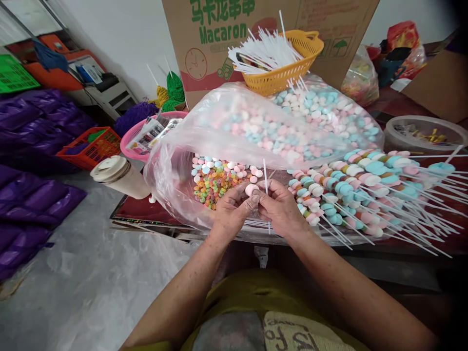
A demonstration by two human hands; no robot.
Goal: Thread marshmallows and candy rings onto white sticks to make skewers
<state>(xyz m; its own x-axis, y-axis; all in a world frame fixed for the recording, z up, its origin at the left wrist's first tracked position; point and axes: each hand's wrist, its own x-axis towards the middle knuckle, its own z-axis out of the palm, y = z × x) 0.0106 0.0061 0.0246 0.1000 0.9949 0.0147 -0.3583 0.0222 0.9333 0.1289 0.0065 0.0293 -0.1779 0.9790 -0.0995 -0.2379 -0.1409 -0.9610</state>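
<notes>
My left hand (231,208) pinches a pink marshmallow (251,189) between thumb and fingers. Touching it, my right hand (281,207) grips a thin white stick (265,181) that points upward beside the marshmallow. Both hands hover at the table's front edge, just in front of the mouth of a clear plastic bag (204,131). Inside that bag lie loose pastel marshmallows (263,129) and small coloured ring candies (214,186). Right of my right hand lies a heap of finished skewers (365,187) threaded with blue, pink and white marshmallows.
A yellow basket (292,68) of white sticks stands behind the bag, before a Macaron carton (219,34). A lidded paper cup (119,176) lies at the table's left corner, a round tub (426,132) at right. Purple bags (32,204) and a red crate (91,146) sit on the floor left.
</notes>
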